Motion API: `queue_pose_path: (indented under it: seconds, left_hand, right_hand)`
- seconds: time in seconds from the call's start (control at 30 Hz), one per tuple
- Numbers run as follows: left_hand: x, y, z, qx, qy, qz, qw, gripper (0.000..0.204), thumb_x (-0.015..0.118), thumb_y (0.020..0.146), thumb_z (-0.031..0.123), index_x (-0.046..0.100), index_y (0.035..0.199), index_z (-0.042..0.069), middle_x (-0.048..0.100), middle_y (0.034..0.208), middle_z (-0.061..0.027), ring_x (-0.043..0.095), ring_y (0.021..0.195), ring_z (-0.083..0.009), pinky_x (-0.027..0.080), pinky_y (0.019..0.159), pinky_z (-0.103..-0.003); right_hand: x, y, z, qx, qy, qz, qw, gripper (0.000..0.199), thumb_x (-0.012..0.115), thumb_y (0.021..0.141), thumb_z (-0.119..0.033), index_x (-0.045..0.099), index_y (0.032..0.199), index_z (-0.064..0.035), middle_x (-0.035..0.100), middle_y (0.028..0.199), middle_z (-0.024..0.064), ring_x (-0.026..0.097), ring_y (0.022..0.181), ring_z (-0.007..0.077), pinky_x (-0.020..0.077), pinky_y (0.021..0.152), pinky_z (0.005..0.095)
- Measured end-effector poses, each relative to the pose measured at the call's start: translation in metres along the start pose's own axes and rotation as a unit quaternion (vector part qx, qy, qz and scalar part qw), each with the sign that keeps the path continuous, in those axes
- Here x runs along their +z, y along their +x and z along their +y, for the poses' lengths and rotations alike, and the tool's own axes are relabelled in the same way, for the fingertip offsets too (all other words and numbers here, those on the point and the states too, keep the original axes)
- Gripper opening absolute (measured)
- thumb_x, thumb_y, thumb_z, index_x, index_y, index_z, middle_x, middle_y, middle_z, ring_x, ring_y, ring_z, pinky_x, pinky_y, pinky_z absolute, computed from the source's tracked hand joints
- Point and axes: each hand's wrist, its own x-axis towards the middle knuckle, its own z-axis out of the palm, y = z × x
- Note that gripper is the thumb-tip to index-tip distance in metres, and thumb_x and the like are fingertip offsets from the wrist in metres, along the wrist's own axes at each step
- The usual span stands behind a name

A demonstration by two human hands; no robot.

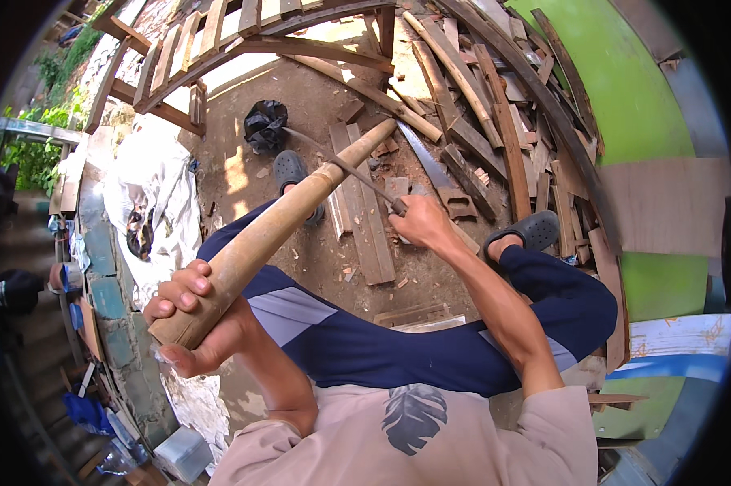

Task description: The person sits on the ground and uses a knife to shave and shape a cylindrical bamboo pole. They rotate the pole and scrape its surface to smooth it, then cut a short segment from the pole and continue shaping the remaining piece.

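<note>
My left hand (199,312) is wrapped round the near end of a thick, round wooden pole (272,228). The pole slants away from me over my left thigh, its far tip above the littered ground. In my right hand (421,221), the fingers are closed on the dark handle of a long, narrow metal blade (365,183). That blade crosses the pole at its middle-far stretch and seems to touch it; its kind cannot be made out from this edge-on angle. A handsaw (426,158) lies on the ground just beyond my right hand.
Flat boards (365,235) lie between my feet. Scrap wood (495,105) is heaped at the right by a green panel (653,121). A slatted wooden frame (220,44) stands at the far left, near a black plastic bag (266,125) and a white cloth (151,202).
</note>
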Motion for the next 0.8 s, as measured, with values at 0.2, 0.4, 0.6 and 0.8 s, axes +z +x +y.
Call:
queue_pose_path:
  seconds: [0.2, 0.4, 0.6, 0.8]
  left_hand:
    - [-0.001, 0.005, -0.005, -0.008, -0.005, 0.014, 1.000, 0.054, 0.057, 0.091, 0.061, 0.059, 0.103, 0.008, 0.061, 0.079, -0.0073, 0.065, 0.076, -0.0261, 0.055, 0.082, -0.050]
    - [0.000, 0.010, -0.010, -0.002, 0.040, 0.065, 0.997, 0.055, 0.056, 0.094, 0.062, 0.056, 0.114, 0.011, 0.061, 0.082, -0.0069, 0.066, 0.079, -0.0253, 0.056, 0.086, -0.049]
    - [0.001, 0.032, -0.008, -0.044, -0.024, -0.151, 0.987, 0.074, 0.067, 0.082, 0.061, 0.053, 0.135, 0.012, 0.058, 0.102, -0.0107, 0.059, 0.107, -0.0315, 0.042, 0.104, -0.057]
    - [-0.001, 0.067, -0.021, -0.035, -0.108, -0.348, 0.930, 0.055, 0.071, 0.080, 0.048, 0.054, 0.117, 0.010, 0.055, 0.096, -0.0075, 0.057, 0.092, -0.0282, 0.044, 0.092, -0.048]
  right_hand:
    - [0.015, -0.017, -0.036, -0.172, -0.029, -0.037, 0.984, 0.021, 0.068, 0.082, -0.026, 0.071, 0.087, -0.0055, 0.070, 0.073, 0.0212, 0.071, 0.067, 0.0385, 0.0561, 0.067, 0.0492]
    - [-0.001, 0.044, 0.103, 0.131, -0.089, 0.051, 0.986, 0.034, 0.066, 0.083, -0.031, 0.073, 0.094, 0.0004, 0.073, 0.092, 0.0285, 0.072, 0.089, 0.0445, 0.0556, 0.080, 0.0497]
    - [-0.010, 0.028, 0.053, 0.056, 0.032, 0.072, 0.995, 0.033, 0.068, 0.083, -0.032, 0.068, 0.090, 0.0008, 0.071, 0.081, 0.0218, 0.069, 0.082, 0.0402, 0.0525, 0.076, 0.0488]
    - [-0.006, -0.018, -0.038, -0.098, 0.123, 0.069, 0.985, 0.023, 0.070, 0.085, -0.023, 0.063, 0.085, -0.0013, 0.063, 0.065, 0.0155, 0.063, 0.062, 0.0336, 0.0494, 0.064, 0.0439]
